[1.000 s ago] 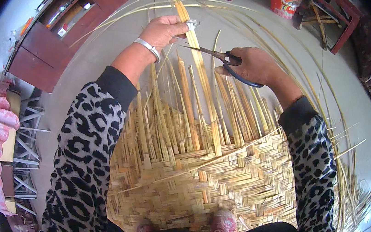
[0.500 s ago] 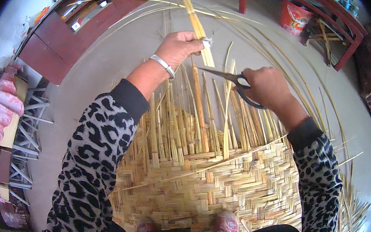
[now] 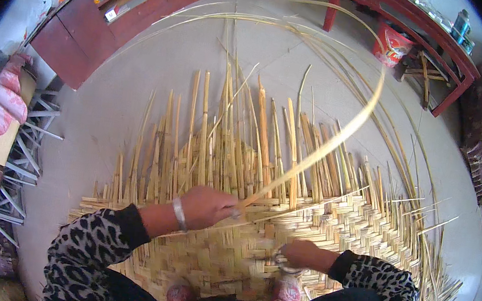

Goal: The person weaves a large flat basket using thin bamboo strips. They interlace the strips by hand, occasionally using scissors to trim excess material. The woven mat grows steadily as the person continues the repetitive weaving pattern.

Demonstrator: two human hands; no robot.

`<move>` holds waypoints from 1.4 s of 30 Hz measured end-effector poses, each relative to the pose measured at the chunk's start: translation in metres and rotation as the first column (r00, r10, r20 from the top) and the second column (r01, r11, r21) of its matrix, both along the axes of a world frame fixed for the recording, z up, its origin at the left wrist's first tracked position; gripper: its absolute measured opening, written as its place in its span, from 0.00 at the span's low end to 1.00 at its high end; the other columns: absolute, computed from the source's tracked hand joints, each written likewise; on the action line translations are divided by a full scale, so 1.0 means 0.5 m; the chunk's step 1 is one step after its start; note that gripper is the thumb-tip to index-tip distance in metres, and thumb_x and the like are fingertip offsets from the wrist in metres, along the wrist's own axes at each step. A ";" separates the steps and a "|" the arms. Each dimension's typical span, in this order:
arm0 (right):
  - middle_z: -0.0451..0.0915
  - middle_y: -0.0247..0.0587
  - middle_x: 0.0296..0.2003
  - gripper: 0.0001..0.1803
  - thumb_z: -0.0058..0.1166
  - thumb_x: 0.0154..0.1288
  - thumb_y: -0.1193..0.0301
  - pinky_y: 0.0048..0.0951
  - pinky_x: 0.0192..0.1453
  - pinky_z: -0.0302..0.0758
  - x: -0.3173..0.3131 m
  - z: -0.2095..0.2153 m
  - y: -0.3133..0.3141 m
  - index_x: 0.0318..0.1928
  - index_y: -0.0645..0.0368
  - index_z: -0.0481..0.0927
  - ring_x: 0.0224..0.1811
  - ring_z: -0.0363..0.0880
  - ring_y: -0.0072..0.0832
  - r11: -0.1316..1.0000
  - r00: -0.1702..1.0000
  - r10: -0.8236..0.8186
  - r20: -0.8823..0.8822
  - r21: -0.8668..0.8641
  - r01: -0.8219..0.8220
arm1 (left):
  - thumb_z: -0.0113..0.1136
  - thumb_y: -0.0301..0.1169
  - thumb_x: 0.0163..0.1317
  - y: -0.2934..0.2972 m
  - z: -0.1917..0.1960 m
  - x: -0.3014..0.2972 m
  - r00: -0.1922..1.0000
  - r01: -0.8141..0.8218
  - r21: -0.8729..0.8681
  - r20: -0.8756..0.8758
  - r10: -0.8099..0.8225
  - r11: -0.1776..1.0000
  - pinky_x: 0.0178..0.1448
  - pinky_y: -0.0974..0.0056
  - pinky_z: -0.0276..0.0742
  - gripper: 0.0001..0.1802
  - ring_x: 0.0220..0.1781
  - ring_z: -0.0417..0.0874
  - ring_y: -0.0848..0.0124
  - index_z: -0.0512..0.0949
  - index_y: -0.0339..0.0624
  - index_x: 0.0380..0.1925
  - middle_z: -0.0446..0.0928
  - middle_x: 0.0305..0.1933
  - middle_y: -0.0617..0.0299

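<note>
My left hand (image 3: 207, 208) is closed on one end of a long, pale yellow reed strip (image 3: 327, 147). From there the strip bows up to the right and curls back over the floor, blurred in places. Lower and to the right, my right hand (image 3: 304, 255) is closed round the scissors (image 3: 291, 270), mostly hidden and blurred, just above the mat. Beneath both hands spreads a woven reed mat (image 3: 338, 227) in a zigzag pattern. Along its far edge, several unwoven reed ends (image 3: 203, 128) stick out at uneven lengths.
My feet rest on the mat in pink shoes (image 3: 286, 290). Long loose reeds (image 3: 355, 74) arc across the grey floor (image 3: 162, 59). Red cabinets (image 3: 80, 40) stand at the far left; a red table (image 3: 461, 72) with a red bucket (image 3: 393, 46) under it is at the far right.
Both hands have come down toward the mat, the left with the strip and the right with the scissors. The strip now swings out to the right instead of pointing up.
</note>
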State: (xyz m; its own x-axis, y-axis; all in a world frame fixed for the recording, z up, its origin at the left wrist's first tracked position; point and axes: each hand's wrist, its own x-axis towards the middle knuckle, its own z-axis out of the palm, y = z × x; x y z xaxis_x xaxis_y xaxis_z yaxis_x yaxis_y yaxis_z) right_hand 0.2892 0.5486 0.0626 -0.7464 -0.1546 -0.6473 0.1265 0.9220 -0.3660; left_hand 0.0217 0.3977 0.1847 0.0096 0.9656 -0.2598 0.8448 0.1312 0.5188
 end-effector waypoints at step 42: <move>0.78 0.40 0.30 0.14 0.43 0.75 0.64 0.26 0.35 0.80 -0.227 -0.022 0.125 0.49 0.62 0.72 0.30 0.81 0.26 0.381 0.507 -0.854 0.113 -0.528 0.759 | 0.62 0.36 0.56 -0.183 -0.403 -0.357 0.652 -0.526 -0.484 0.300 0.697 0.700 0.38 0.63 0.79 0.18 0.33 0.82 0.69 0.80 0.36 0.43 0.79 0.26 0.59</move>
State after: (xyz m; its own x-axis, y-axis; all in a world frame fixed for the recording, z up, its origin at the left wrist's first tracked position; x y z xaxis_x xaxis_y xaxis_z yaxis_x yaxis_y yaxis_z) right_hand 0.1758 0.6109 0.0514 -0.7598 0.3499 -0.5479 0.6151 0.1137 -0.7802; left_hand -0.1567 0.3062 -0.0167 -0.3595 0.6413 -0.6779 0.1979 0.7623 0.6162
